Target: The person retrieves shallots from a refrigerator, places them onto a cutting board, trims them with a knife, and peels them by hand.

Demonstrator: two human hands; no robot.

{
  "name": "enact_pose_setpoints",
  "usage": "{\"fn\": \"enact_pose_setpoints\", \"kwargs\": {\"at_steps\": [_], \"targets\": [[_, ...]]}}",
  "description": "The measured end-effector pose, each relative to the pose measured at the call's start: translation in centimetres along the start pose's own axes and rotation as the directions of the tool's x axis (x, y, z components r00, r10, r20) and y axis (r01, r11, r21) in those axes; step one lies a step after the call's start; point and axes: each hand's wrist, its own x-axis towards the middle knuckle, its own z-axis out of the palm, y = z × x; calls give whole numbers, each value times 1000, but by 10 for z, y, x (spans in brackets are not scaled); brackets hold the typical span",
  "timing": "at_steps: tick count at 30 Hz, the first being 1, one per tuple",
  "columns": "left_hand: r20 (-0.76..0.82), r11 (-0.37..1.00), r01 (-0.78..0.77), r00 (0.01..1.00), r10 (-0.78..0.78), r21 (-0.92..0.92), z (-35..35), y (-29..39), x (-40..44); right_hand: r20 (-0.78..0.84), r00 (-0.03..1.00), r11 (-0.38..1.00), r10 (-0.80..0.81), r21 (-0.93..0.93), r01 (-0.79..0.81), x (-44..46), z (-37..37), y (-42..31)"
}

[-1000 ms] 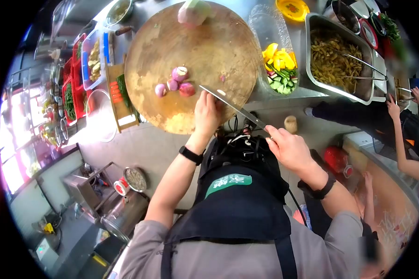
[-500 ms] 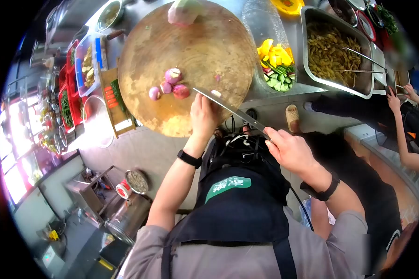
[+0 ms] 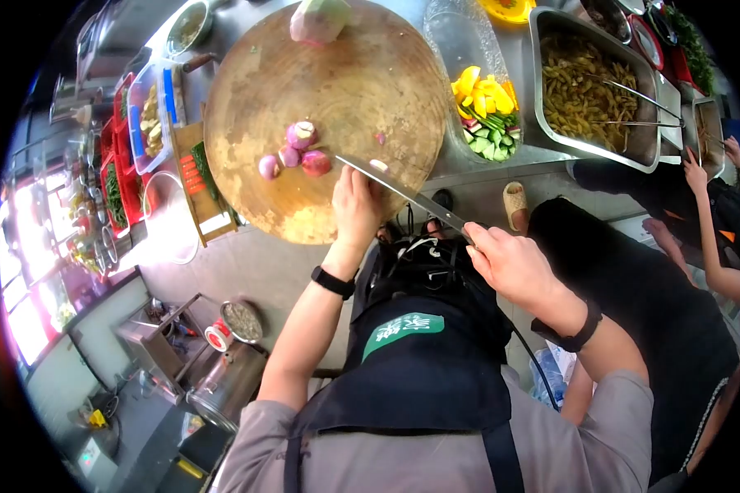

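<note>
On the round wooden chopping board [image 3: 329, 82], my left hand [image 3: 355, 204] rests near the close edge with its fingers curled. What those fingers press on, if anything, is hidden by the hand and the blade. My right hand [image 3: 508, 261] grips the handle of a long knife [image 3: 415, 197]. The blade slants up to the left, its tip just above my left fingers. Several small purple shallots [image 3: 302, 135] lie bunched left of the tip. A small whitish piece [image 3: 378, 165] sits just beyond the blade. At the board's far edge stands a large pale purple-green vegetable [image 3: 319, 22].
Right of the board are a clear tub [image 3: 462, 41] with cut yellow and green vegetables and a deep steel tray [image 3: 645, 156] of greenish pods with tongs. Red baskets [image 3: 115, 144] and a blue-edged box [image 3: 171, 90] stand left. A person in black [image 3: 625, 329] is close on my right.
My hands and the knife stay almost in place; the view shifts slightly. The person in black at my right has moved, and another person's hands at far right have shifted.
</note>
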Motion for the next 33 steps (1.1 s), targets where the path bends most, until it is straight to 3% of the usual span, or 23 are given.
{"fn": "enact_pose_setpoints", "kwargs": {"at_steps": [12,14,15,18,20,23,24,26,28,30,32,33], "targets": [[-41,998,-58,998,58,2,-3,5,6,-9,999,999,31,-38,-31,30,31,12],[-1,999,-14,1000,14,-49,-1,3,4,-46,998,992,46,124,-40,36,29,19],[-7,999,-19,1000,18,-48,-2,4,4,56,990,966,128,220,-137,40,21,21],[7,989,5,1000,-4,-145,-10,3,10,-89,993,959,75,280,-47,37,20,14],[58,985,-75,995,85,-153,-23,10,17,-104,992,962,65,271,-35,37,11,7],[97,982,40,995,-23,-182,-22,5,17,-208,977,977,51,214,-5,42,2,8],[118,981,108,989,-90,-162,-24,4,17,-206,978,977,44,213,1,43,-1,9],[82,988,76,994,-65,-137,-28,3,17,-178,981,968,80,250,-33,45,-7,10],[158,985,146,979,-130,-94,-34,7,17,-160,982,969,103,238,-63,46,-6,11],[122,985,82,991,-63,-154,-39,11,15,-205,970,946,129,318,-59,44,-2,15],[63,988,47,997,-38,-150,-38,15,21,-112,974,923,198,355,-147,40,-17,3],[33,987,-43,998,49,-154,-41,23,28,-140,971,903,194,412,-121,40,-14,8]]}}
